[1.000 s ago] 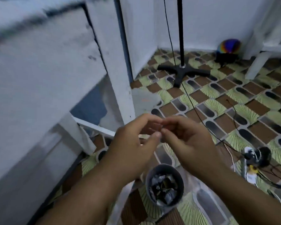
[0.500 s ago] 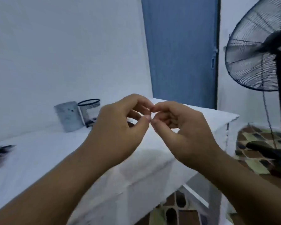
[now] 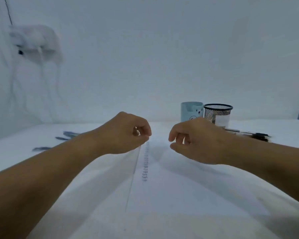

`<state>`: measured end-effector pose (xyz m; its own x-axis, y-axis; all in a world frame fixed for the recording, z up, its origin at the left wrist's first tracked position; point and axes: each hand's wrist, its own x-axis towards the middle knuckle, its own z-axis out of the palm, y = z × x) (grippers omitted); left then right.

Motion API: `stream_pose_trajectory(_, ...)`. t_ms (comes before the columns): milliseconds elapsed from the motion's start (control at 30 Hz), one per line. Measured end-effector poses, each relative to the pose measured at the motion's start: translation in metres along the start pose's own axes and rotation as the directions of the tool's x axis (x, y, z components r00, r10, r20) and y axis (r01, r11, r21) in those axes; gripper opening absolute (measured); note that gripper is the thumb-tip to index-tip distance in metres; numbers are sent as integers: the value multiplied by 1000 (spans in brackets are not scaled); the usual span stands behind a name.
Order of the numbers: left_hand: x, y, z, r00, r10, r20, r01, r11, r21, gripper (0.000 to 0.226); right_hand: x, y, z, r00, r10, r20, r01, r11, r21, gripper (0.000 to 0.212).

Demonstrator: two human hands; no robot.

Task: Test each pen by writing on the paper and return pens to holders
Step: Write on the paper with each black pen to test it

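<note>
- Both hands hover above the white counter [image 3: 214, 204], well apart from each other, forearms reaching in from the lower corners.
- Left hand [image 3: 126, 133] has its fingers curled in, thumb and forefinger pressed together at the tip; something small may sit in that pinch, but it cannot be made out.
- Right hand [image 3: 195, 140] hangs with loosely curled fingers and holds nothing visible.
- Sheet of paper [image 3: 179, 187] lies flat on the counter below the hands, with a column of small written marks [image 3: 145, 163] running down its left edge.
- At about 1 o'clock from the right hand stand two holders side by side near the wall: a pale blue cup [image 3: 191, 111] with a bear face, and just to its right a black mesh cup [image 3: 217, 114].
- At 3 o'clock from the right hand, a pen [image 3: 245, 132] with a dark cap lies on the counter, just in front of the mesh cup.
- At 9 o'clock from the left hand, several blurred dark pens [image 3: 66, 135] lie scattered on the counter.
- On the wall at 10 o'clock hangs a white fixture [image 3: 33, 38] with cords trailing down.
</note>
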<state>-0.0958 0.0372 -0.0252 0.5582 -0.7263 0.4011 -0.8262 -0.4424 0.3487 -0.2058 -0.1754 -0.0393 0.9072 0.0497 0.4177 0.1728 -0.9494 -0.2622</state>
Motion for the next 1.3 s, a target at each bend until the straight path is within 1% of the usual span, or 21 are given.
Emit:
stream_pose_trajectory(100,11,-28,-8,992,-28,126,17,995,94,18,19,6,20,995,-49,86,52,998,-30,4)
stream_pose_trajectory(167,18,-42,-12,977,-54,205,31,993,114,18,26,11,29,988,-87,127,93,995,-41,3)
stream_pose_trajectory(233,22,-53,-15,967,-76,244,47,991,122,15,30,17,36,976,-149,158,158,986,-49,7)
stream_pose_trajectory(300,24,-63,-13,966,-66,250,46,995,87,14,31,23,42,968,-198,156,204,979,-26,8)
stream_pose_trajectory(367,23,-72,-8,974,-16,224,4,999,53,14,29,28,47,965,-234,115,234,972,19,6)
stream_pose_trajectory(433,23,-79,-4,978,51,204,-67,995,75,16,29,33,49,968,-239,76,234,970,68,5)
stream_pose_trajectory(533,23,-87,-2,980,102,168,-120,988,100,18,30,38,52,961,-263,89,261,965,28,8)
stream_pose_trajectory(667,19,-97,-3,983,118,137,-135,984,117,25,29,38,54,957,-278,81,277,961,25,8)
stream_pose_trajectory(733,18,-98,-7,987,98,127,-112,987,114,28,29,38,54,958,-276,78,274,961,34,9)
stream_pose_trajectory(833,14,-98,-21,996,9,88,-17,996,86,32,29,37,53,958,-276,80,274,961,35,12)
stream_pose_trajectory(967,6,-100,-29,992,-87,87,76,988,132,21,29,35,54,958,-273,86,272,962,22,11)
stream_pose_trajectory(1033,5,-101,-27,982,-134,133,115,983,143,14,29,35,53,959,-269,90,268,963,19,10)
stream_pose_trajectory(1100,4,-99,-24,976,-146,160,124,982,143,7,30,34,54,959,-267,95,266,964,23,8)
stream_pose_trajectory(1167,4,-95,-24,986,-127,111,113,986,121,7,30,33,53,961,-261,92,259,965,28,7)
stream_pose_trajectory(1233,3,-89,-23,996,-93,3,92,993,71,11,30,32,51,963,-254,94,253,967,19,8)
stream_pose_trajectory(1300,3,-79,-21,990,-89,-109,83,995,-57,8,29,29,49,964,-250,91,253,967,-18,11)
